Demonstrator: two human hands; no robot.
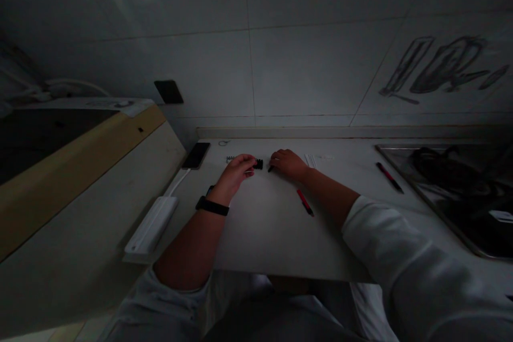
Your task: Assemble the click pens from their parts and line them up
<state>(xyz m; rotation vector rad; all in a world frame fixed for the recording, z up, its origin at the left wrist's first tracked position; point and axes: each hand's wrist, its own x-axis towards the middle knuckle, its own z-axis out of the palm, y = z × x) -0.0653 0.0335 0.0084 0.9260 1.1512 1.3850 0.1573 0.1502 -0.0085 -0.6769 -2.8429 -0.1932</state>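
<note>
On the white counter [264,235], my left hand [237,170] is closed, thumb and fingertips pinched together. Whatever lies in the pinch is too small and dark to name. A group of small black pieces [258,164] sits right by those fingertips. My right hand [289,163] has its fingers bent down around a small black piece [270,168], which shows at the fingertips. Partly behind the left hand are several small coiled pieces, like springs [230,159]. Thin white sticks [310,161] lie just past the right wrist. Below the right forearm rests a red and black pen [305,203].
A second red and black pen [389,177] lies at the right, beside a metal-rimmed hob or sink [425,200] with dark things in it. To the left are a phone [196,155], a white power strip [152,224] and a box-like cabinet [132,171]. A tiled wall [300,64] rises behind.
</note>
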